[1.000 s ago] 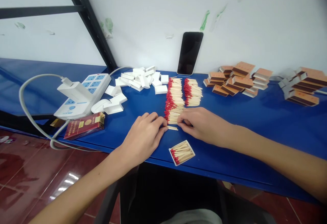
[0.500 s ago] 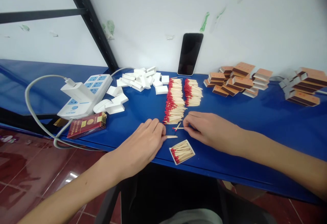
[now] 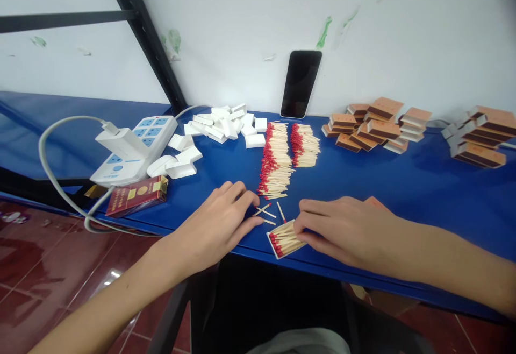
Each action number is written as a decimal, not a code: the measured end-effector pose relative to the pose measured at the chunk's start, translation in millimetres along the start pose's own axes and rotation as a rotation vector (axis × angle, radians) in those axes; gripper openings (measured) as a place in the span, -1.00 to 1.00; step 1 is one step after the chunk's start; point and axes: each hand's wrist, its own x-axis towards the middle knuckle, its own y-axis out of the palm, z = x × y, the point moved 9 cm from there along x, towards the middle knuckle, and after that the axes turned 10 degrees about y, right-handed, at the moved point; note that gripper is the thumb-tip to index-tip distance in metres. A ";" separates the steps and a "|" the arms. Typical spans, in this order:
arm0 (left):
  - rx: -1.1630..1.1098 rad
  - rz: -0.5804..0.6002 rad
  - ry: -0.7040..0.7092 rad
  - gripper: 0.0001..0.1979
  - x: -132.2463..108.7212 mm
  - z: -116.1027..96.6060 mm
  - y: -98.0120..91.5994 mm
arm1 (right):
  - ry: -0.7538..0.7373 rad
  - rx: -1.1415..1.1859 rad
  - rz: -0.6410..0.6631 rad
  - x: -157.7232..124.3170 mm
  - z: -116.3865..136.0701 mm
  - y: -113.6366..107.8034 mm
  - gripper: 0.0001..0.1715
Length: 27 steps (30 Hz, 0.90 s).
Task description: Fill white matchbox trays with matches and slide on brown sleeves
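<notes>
My left hand (image 3: 217,225) lies palm down on the blue table (image 3: 403,192), fingers stretched toward a few loose matches (image 3: 268,212). My right hand (image 3: 342,227) rests fingers-first on the right edge of a small white tray of red-headed matches (image 3: 284,240) near the front edge. A long row of matches (image 3: 274,159) and a shorter row (image 3: 303,146) lie just beyond the hands. An orange matchbox sleeve (image 3: 374,202) peeks out behind my right wrist.
White inner trays (image 3: 220,125) are heaped at the back left, orange matchboxes (image 3: 373,124) in piles at the back right (image 3: 478,136). A power strip (image 3: 133,147) with cable and a red packet (image 3: 135,197) sit at the left. A phone (image 3: 300,84) leans on the wall.
Both hands drew back from the long match row toward the front edge. The right hand moved onto the filled tray. A few matches now lie loose between the hands.
</notes>
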 end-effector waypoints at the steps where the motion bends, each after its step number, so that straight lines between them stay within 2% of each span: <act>1: 0.008 0.010 0.012 -0.77 0.6 -0.8 2.0 | 0.008 0.007 -0.009 2.0 -3.3 -2.1 -0.76; 5: 0.039 0.049 0.035 -0.77 5.2 -2.2 9.0 | -0.027 -0.120 -0.036 18.9 -10.2 -5.0 -0.73; 7: 0.056 0.062 0.032 -0.76 6.7 -1.3 10.5 | -0.096 -0.211 -0.010 29.9 -8.1 0.3 -0.68; 12: 0.053 0.050 0.026 -0.79 1.8 2.6 10.9 | -0.195 -0.278 0.065 43.3 -6.4 10.4 -0.75; 17: -0.042 0.008 -0.019 -0.80 -5.8 5.4 7.4 | -0.033 -0.052 0.018 29.5 -12.3 -6.2 -0.81; 22: -0.234 -0.091 -0.020 -0.84 -4.7 -6.9 -4.4 | 0.071 0.124 0.056 11.5 -4.2 -5.8 -0.83; 24: -0.292 -0.143 -0.033 -0.86 -3.3 -11.0 -6.8 | 0.102 0.209 -0.031 10.5 -5.2 -11.5 -0.83; 27: -0.334 -0.234 -0.044 -0.88 -0.9 -14.3 -7.9 | 0.143 0.369 -0.249 10.4 -11.9 -26.1 -0.78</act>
